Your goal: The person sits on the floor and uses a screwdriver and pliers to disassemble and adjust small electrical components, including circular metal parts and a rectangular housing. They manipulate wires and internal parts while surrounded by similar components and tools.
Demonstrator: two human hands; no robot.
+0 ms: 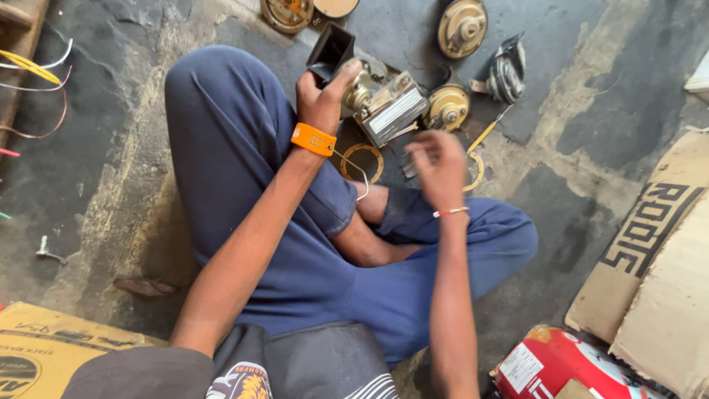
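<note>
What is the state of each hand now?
Left hand: closed, holding a metal horn assembly.
Right hand: blurred, holds nothing that shows.

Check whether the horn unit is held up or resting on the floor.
Held up. The left hand grips the horn unit by its black trumpet end, above the floor; the right hand is off it, blurred.

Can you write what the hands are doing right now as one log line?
left hand: grips horn assembly | right hand: blurred, empty, beside it | floor: round horn parts

Dark stained concrete floor (111, 192), cardboard boxes (657, 281) at right, possibly daylight from above
</note>
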